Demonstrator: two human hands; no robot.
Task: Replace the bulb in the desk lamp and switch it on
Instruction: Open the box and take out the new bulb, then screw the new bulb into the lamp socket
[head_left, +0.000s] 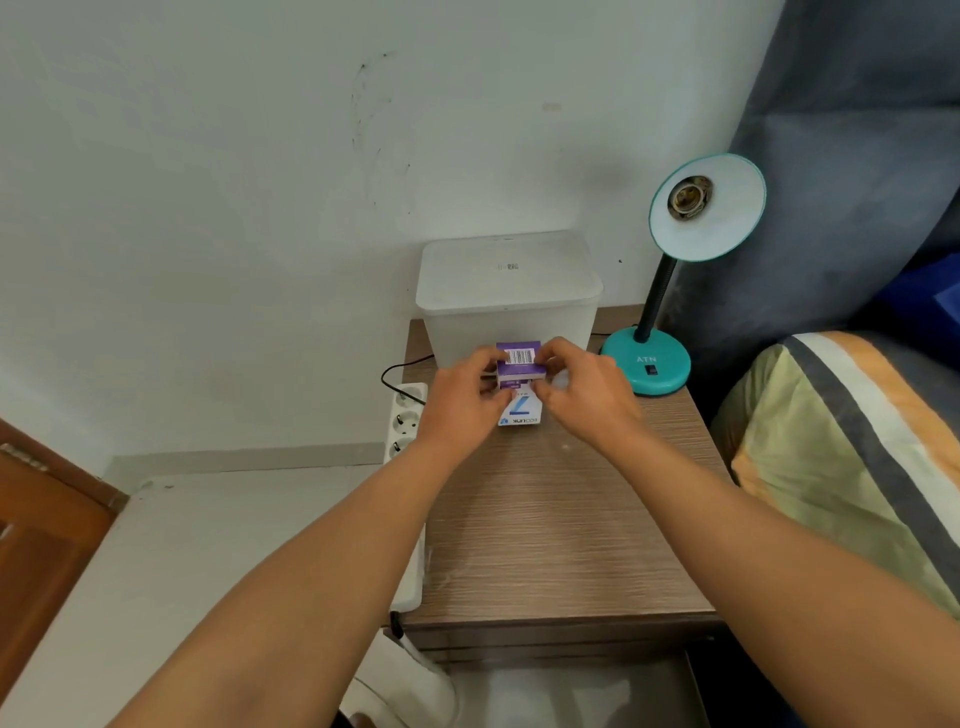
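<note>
Overhead, a wood-grain tabletop (545, 519) fills the middle, with a striped pillow (841, 457) at its right edge, partly cut off by the frame. At the back stands a frosted white lidded bin (509, 291); small marks on its lid are too faint to read. Right of it, the teal desk lamp (670, 312) rests on the tabletop, its base printed "ATN" above a small black switch, its shade tipped toward the camera so that the bare socket (690, 196) shows with no bulb in it. A white power strip (405, 421) lies along the tabletop's left side, partly hidden behind the left forearm.

Both hands meet in front of the bin, above the tabletop. The left hand (462, 400) and right hand (582, 387) each have a grip closed on a small purple-and-white bulb box (519, 382). It shows a barcode on the top flap, a large blue "7" and upside-down brand lettering, seemingly "ECOLINK". Fingers cover the box's sides; its contents cannot be seen.
</note>
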